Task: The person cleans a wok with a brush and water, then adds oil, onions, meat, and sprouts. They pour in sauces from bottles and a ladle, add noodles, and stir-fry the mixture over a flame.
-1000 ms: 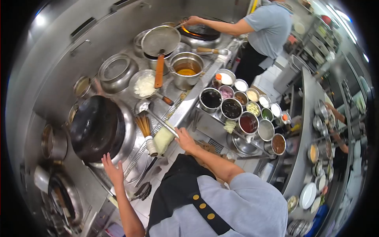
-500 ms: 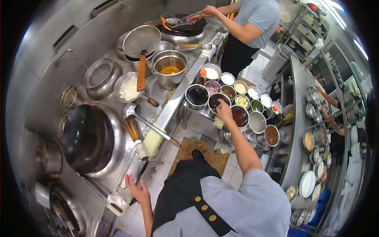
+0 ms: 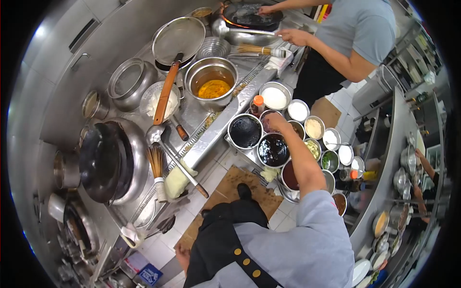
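My right hand [image 3: 274, 121] reaches down into a round metal container of chopped red onion [image 3: 264, 118]. Its fingers are bunched together, with the tips hidden. Close by stand a pot of black paste [image 3: 245, 132], a pot of dark glossy sauce [image 3: 273, 150] and an orange-capped bottle [image 3: 258, 102]. My forearm passes over a container of reddish-brown sauce [image 3: 290, 175]. Low beside my apron, my left hand [image 3: 183, 256] hangs partly covered, its fingers loosely apart and no object visible in it.
On the steel range at left are a wok [image 3: 102, 163], a ladle [image 3: 156, 134], a bamboo brush [image 3: 156, 165], a wooden-handled strainer [image 3: 178, 41] and an oil pot [image 3: 211, 77]. A co-worker [image 3: 355, 43] handles a ladle at a flaming wok. A steel counter [image 3: 384, 158] runs along the right.
My right hand has moved from above the dark sauce to the chopped onion. My left hand has dropped towards my apron. The view has shifted, and the co-worker's ladle is away from the flame.
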`<state>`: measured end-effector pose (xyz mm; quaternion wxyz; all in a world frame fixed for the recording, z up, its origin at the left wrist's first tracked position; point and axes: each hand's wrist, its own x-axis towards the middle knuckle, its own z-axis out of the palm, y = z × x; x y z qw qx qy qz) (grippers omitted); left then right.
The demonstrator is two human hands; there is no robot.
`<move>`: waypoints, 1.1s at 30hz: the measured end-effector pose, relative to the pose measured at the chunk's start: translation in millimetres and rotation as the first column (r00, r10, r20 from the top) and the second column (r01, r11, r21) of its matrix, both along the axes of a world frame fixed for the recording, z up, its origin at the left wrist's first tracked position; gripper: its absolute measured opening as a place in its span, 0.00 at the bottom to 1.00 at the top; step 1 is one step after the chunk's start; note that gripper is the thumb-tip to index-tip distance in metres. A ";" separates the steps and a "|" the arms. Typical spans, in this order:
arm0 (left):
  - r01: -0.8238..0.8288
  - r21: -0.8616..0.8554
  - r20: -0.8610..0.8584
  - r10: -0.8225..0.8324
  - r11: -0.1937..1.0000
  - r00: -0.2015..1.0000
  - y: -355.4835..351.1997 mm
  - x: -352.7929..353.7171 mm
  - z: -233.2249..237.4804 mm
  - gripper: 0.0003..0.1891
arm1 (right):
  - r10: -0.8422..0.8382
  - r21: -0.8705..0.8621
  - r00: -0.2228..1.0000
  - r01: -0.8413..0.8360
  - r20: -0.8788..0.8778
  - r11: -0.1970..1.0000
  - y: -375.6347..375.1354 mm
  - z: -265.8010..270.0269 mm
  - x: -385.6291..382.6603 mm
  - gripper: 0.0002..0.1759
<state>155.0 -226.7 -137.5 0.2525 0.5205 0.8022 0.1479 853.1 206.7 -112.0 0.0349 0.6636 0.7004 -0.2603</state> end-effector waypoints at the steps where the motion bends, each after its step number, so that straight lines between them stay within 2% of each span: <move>1: 0.004 -0.049 -0.009 -0.005 0.999 1.000 -15.1 -1.7 -6.7 0.26 | -0.155 0.078 0.983 0.163 -0.095 0.984 -1.0 0.2 4.3 0.18; 2: -0.006 -0.110 0.012 0.007 0.994 1.000 -30.0 -3.3 -14.3 0.26 | -0.145 0.069 0.985 0.152 -0.097 0.986 -1.6 5.0 1.4 0.18; 4: -0.035 -0.202 0.109 0.058 0.979 0.992 -57.2 -6.9 -29.8 0.25 | -0.219 0.082 0.972 0.212 0.090 0.974 -8.6 17.3 -10.8 0.18; 5: -0.043 -0.239 0.145 0.079 0.970 0.986 -68.9 -7.1 -37.4 0.25 | -0.130 0.088 0.980 0.118 0.150 0.989 -11.7 13.0 -15.2 0.18; 8: -0.062 -0.283 0.206 0.124 0.957 0.971 -85.2 -5.8 -44.8 0.25 | -0.153 0.078 0.970 0.140 0.190 0.987 -6.7 -10.9 -21.9 0.18; 9: -0.065 -0.293 0.220 0.133 0.954 0.966 -86.9 -5.2 -44.4 0.24 | -0.135 -0.001 0.969 0.138 0.208 0.990 -6.7 -2.8 -24.4 0.16; 10: -0.066 -0.298 0.234 0.139 0.952 0.962 -87.1 -5.8 -45.2 0.24 | -0.132 -0.001 0.969 0.135 0.207 0.991 -6.7 -3.5 -22.4 0.16; 12: -0.072 -0.299 0.255 0.152 0.952 0.955 -84.6 -7.1 -45.4 0.24 | -0.037 0.028 0.994 0.034 0.104 0.999 -4.6 -6.2 -10.5 0.16; 14: -0.081 -0.292 0.273 0.164 0.953 0.948 -79.5 -8.1 -43.2 0.23 | -0.030 0.027 0.996 0.028 0.085 0.999 2.8 -10.6 -6.4 0.18; 18: -0.086 -0.280 0.309 0.175 0.956 0.935 -67.2 -7.7 -38.6 0.23 | -0.113 0.015 0.992 0.112 0.051 0.994 -7.9 -13.1 -17.1 0.20; 20: -0.091 -0.275 0.326 0.181 0.957 0.928 -61.4 -7.3 -38.6 0.23 | -0.168 0.175 0.986 0.165 0.003 0.971 -6.0 -36.4 -16.5 0.17; 21: -0.091 -0.274 0.334 0.183 0.957 0.925 -58.6 -7.8 -38.2 0.22 | -0.123 0.211 0.990 0.134 -0.063 0.968 -6.6 -32.5 -14.8 0.15; 22: -0.091 -0.272 0.338 0.183 0.958 0.923 -54.6 -9.4 -38.2 0.22 | -0.123 0.214 0.990 0.134 -0.064 0.967 -6.6 -27.5 -9.7 0.15; 23: -0.091 -0.274 0.346 0.186 0.957 0.919 -52.1 -11.2 -37.5 0.22 | -0.182 0.115 0.971 0.201 -0.158 0.973 -6.3 -21.6 -2.0 0.14; 24: -0.094 -0.274 0.353 0.191 0.957 0.916 -49.6 -11.4 -36.6 0.22 | -0.244 0.008 0.939 0.254 -0.243 0.967 -8.4 -4.0 0.2 0.13; 25: -0.098 -0.275 0.360 0.197 0.956 0.912 -49.3 -12.4 -37.4 0.22 | -0.317 0.033 0.883 0.349 -0.346 0.936 -13.9 4.9 2.6 0.12; 27: -0.099 -0.281 0.381 0.205 0.955 0.901 -51.4 -14.8 -46.3 0.22 | -0.362 0.010 0.848 0.396 -0.387 0.918 -20.0 17.0 9.5 0.12; 28: -0.100 -0.281 0.385 0.207 0.955 0.899 -55.3 -17.0 -51.5 0.22 | -0.411 -0.016 0.803 0.449 -0.431 0.893 -23.1 21.9 10.2 0.11; 29: -0.082 -0.251 0.395 0.179 0.965 0.901 -56.0 -18.8 -58.3 0.21 | -0.483 -0.099 0.708 0.511 -0.516 0.854 -26.1 26.9 7.3 0.11; 30: -0.066 -0.216 0.405 0.151 0.974 0.902 -56.2 -22.0 -67.7 0.20 | -0.477 -0.089 0.712 0.509 -0.515 0.856 -28.1 24.5 7.7 0.11; 32: -0.040 -0.202 0.469 0.132 0.979 0.873 -59.8 -35.0 -91.0 0.20 | -0.543 -0.243 0.341 0.629 -0.767 0.738 -32.1 9.7 11.2 0.09; 33: -0.008 -0.194 0.523 0.111 0.981 0.845 -61.5 -44.5 -103.3 0.20 | -0.566 -0.346 0.158 0.651 -0.809 0.676 -37.3 18.3 4.6 0.10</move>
